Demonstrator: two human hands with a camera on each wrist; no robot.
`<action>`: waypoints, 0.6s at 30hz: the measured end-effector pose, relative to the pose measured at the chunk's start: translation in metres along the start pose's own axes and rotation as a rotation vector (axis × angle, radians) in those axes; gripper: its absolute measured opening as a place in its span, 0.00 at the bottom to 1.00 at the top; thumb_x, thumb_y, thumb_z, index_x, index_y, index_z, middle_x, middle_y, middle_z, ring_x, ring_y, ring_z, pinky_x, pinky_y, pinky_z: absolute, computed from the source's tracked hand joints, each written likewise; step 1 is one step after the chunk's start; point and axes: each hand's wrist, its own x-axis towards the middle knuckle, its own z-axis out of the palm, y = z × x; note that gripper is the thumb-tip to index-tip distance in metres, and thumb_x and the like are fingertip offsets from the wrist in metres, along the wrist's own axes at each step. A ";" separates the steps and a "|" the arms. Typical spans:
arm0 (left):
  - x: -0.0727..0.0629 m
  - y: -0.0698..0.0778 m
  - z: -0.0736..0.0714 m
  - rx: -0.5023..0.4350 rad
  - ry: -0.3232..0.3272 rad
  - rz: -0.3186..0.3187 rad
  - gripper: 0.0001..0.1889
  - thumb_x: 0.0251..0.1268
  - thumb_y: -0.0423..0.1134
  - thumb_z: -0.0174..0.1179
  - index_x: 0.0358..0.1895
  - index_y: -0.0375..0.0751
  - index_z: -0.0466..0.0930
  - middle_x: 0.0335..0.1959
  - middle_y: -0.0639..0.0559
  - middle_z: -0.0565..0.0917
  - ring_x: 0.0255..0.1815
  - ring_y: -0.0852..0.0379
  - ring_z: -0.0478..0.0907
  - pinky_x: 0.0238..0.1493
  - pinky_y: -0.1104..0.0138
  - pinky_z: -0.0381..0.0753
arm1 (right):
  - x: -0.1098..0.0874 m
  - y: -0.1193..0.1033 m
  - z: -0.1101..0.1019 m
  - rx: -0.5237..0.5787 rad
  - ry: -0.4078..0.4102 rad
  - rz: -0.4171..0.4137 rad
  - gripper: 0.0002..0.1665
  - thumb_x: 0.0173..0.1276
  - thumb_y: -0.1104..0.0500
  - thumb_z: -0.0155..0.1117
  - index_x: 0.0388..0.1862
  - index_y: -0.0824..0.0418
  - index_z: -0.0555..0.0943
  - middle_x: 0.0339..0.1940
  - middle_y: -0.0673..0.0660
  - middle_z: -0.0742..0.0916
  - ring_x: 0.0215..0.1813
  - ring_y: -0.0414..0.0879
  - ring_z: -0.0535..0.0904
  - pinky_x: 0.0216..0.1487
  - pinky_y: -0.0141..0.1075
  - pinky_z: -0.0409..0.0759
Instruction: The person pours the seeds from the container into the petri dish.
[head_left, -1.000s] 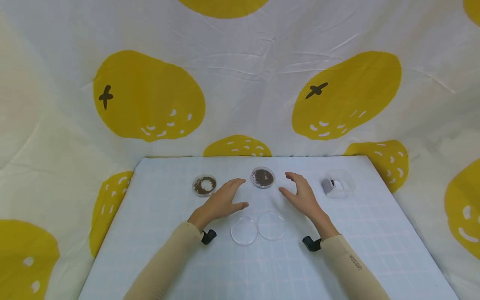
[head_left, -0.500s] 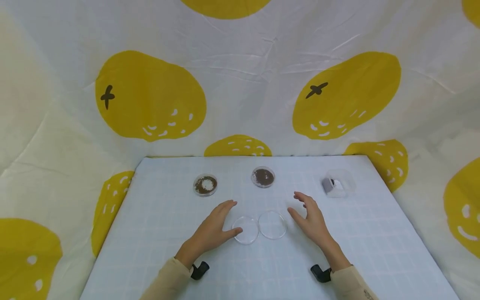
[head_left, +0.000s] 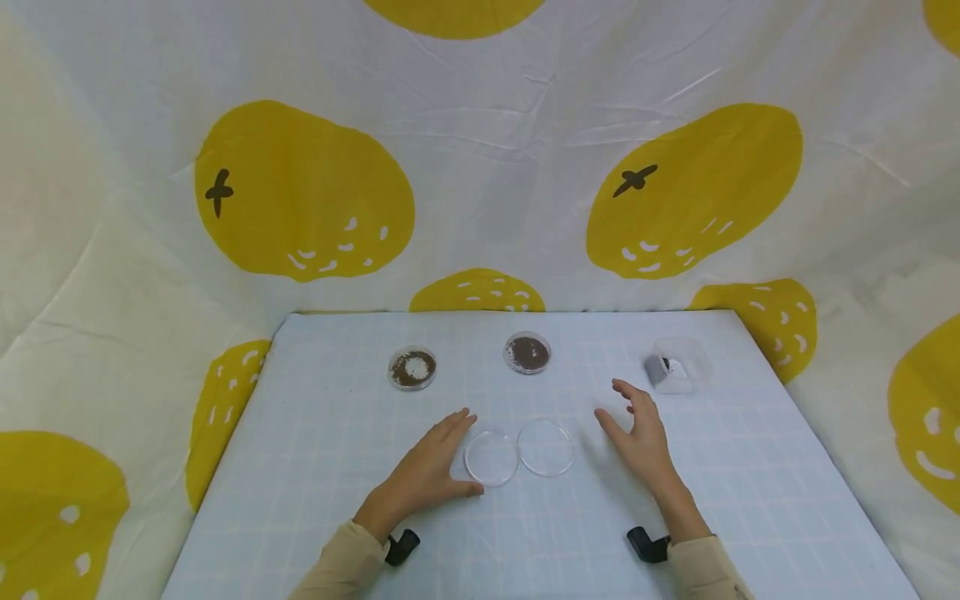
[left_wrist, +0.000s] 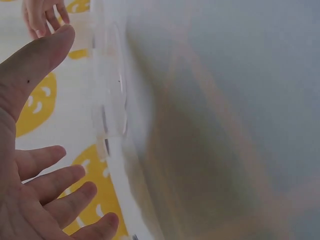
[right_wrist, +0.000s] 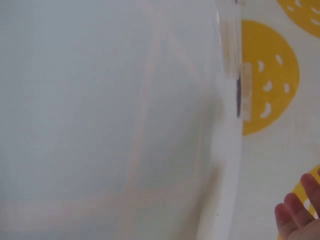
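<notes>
Behind a checked tablecloth (head_left: 300, 450) hangs a fruit-printed curtain (head_left: 495, 192). Left to right: brown-speckled petri dish (head_left: 412, 368); left hand (head_left: 422, 468), fingers wide, beside two clear petri dish parts (head_left: 491, 457) on the cloth; darker petri dish (head_left: 527, 353) beyond; right hand (head_left: 643, 437), fingers wide; clear plastic box (head_left: 678, 367).

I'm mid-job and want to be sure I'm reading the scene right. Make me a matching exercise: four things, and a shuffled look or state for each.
Things
1. back left dish
2. back middle dish
3. front left disc
4. right hand

Look or state
A. see-through
B. mostly dark brown inside
C. holding nothing
D. brown round a white middle

Pairs: 1-D, 2-B, 3-A, 4-C
</notes>
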 end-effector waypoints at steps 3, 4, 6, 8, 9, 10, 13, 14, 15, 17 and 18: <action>0.000 -0.003 0.002 0.027 -0.007 0.015 0.55 0.51 0.60 0.75 0.78 0.42 0.56 0.79 0.46 0.56 0.77 0.46 0.55 0.71 0.50 0.63 | 0.005 0.008 -0.012 -0.025 0.052 0.039 0.35 0.63 0.67 0.72 0.67 0.71 0.70 0.60 0.70 0.75 0.62 0.63 0.69 0.57 0.57 0.70; 0.001 -0.004 0.003 0.032 -0.010 0.017 0.54 0.51 0.60 0.74 0.78 0.42 0.57 0.79 0.46 0.56 0.77 0.46 0.55 0.71 0.49 0.63 | 0.007 0.011 -0.016 -0.033 0.080 0.055 0.35 0.62 0.67 0.72 0.67 0.72 0.70 0.60 0.71 0.75 0.61 0.64 0.68 0.56 0.56 0.69; 0.002 -0.005 0.004 0.043 -0.017 0.021 0.54 0.51 0.61 0.74 0.78 0.42 0.58 0.79 0.46 0.57 0.77 0.46 0.55 0.71 0.49 0.63 | 0.013 0.017 -0.026 -0.056 0.144 0.091 0.37 0.61 0.67 0.73 0.67 0.72 0.69 0.61 0.72 0.73 0.63 0.65 0.66 0.58 0.57 0.67; 0.004 -0.007 0.005 0.055 -0.025 0.022 0.53 0.52 0.62 0.73 0.77 0.42 0.59 0.79 0.45 0.57 0.77 0.46 0.55 0.71 0.50 0.63 | 0.019 0.024 -0.036 -0.083 0.211 0.147 0.40 0.60 0.67 0.73 0.69 0.71 0.67 0.64 0.72 0.70 0.66 0.66 0.63 0.61 0.59 0.64; 0.004 -0.007 0.004 0.056 -0.031 0.020 0.53 0.52 0.62 0.73 0.77 0.42 0.59 0.79 0.45 0.57 0.77 0.46 0.55 0.71 0.50 0.63 | 0.022 0.028 -0.040 -0.098 0.245 0.177 0.41 0.60 0.66 0.73 0.70 0.71 0.66 0.66 0.72 0.69 0.67 0.66 0.61 0.63 0.59 0.63; 0.005 -0.008 0.005 0.059 -0.035 0.022 0.53 0.52 0.62 0.74 0.77 0.42 0.60 0.79 0.45 0.57 0.77 0.46 0.55 0.71 0.50 0.63 | 0.025 0.031 -0.044 -0.110 0.274 0.208 0.42 0.60 0.65 0.74 0.71 0.70 0.65 0.67 0.72 0.68 0.68 0.66 0.59 0.65 0.60 0.61; 0.008 -0.010 0.005 0.062 -0.046 0.026 0.51 0.51 0.61 0.74 0.76 0.41 0.61 0.78 0.44 0.59 0.77 0.45 0.55 0.71 0.50 0.63 | 0.033 0.044 -0.054 -0.143 0.305 0.319 0.48 0.61 0.61 0.75 0.75 0.68 0.59 0.71 0.72 0.63 0.72 0.65 0.54 0.69 0.60 0.57; 0.008 -0.010 0.005 0.060 -0.050 0.027 0.51 0.51 0.60 0.74 0.76 0.41 0.62 0.78 0.44 0.59 0.77 0.45 0.55 0.71 0.50 0.63 | 0.036 0.048 -0.057 -0.149 0.304 0.353 0.51 0.61 0.59 0.75 0.76 0.68 0.57 0.72 0.72 0.61 0.73 0.66 0.53 0.71 0.60 0.56; 0.009 -0.011 0.005 0.059 -0.052 0.028 0.50 0.51 0.60 0.74 0.75 0.41 0.63 0.78 0.44 0.60 0.77 0.45 0.56 0.71 0.50 0.63 | 0.038 0.053 -0.058 -0.155 0.294 0.391 0.55 0.61 0.57 0.75 0.77 0.68 0.54 0.73 0.72 0.60 0.74 0.66 0.52 0.72 0.59 0.55; 0.009 -0.013 0.005 0.056 -0.056 0.028 0.49 0.52 0.59 0.75 0.75 0.40 0.64 0.77 0.44 0.61 0.77 0.44 0.56 0.71 0.50 0.62 | 0.042 0.062 -0.060 -0.158 0.258 0.467 0.61 0.61 0.52 0.76 0.79 0.68 0.47 0.75 0.73 0.56 0.75 0.67 0.49 0.73 0.59 0.54; 0.010 -0.013 0.006 0.055 -0.057 0.031 0.49 0.52 0.58 0.75 0.74 0.39 0.65 0.77 0.43 0.62 0.76 0.44 0.57 0.71 0.50 0.63 | 0.043 0.066 -0.060 -0.157 0.242 0.497 0.64 0.60 0.50 0.76 0.80 0.69 0.45 0.76 0.74 0.55 0.75 0.68 0.48 0.73 0.59 0.53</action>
